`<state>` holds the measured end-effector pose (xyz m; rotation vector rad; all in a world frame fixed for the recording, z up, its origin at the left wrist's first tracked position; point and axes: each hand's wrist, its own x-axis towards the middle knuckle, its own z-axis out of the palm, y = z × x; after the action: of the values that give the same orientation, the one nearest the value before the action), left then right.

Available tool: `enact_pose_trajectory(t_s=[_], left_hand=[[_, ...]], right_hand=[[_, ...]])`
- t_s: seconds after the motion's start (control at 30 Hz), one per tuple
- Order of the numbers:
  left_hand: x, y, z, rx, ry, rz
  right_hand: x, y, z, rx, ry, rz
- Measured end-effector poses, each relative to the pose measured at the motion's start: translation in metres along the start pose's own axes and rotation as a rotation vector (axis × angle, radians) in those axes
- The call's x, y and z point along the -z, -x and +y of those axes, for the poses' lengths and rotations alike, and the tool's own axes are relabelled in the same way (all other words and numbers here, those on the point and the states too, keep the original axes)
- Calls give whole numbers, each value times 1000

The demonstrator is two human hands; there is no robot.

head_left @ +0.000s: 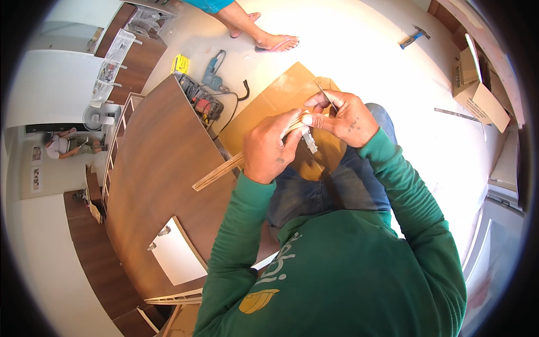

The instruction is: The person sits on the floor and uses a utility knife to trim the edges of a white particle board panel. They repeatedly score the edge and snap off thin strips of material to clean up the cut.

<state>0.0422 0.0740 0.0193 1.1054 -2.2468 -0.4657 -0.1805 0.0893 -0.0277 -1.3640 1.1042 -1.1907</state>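
Note:
My left hand is closed around a narrow wooden strip with layered, plywood-like edges, which sticks out toward the lower left. Close beside it, my right hand is closed, its thumb pressing at the strip's upper end. A thin, dark, blade-like piece rises from between the right fingers; its exact kind is unclear. Just below both hands shows a metal cabinet hinge; how it is attached is hidden by the fingers.
A large brown panel lies to the left, bearing a white board with hinges. Beyond it are a toolbox, a corded drill and a yellow box. Cardboard, a hammer and another person's feet are ahead.

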Motion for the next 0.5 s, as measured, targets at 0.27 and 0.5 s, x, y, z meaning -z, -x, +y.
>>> enact_pose_trajectory(t_s=[0.27, 0.5], left_hand=[[-2, 3, -4, 44, 13, -23], [-2, -1, -2, 57, 34, -20]], right_hand=[[4, -9, 12, -35, -208, -143], [7, -12, 11, -15, -219, -171]])
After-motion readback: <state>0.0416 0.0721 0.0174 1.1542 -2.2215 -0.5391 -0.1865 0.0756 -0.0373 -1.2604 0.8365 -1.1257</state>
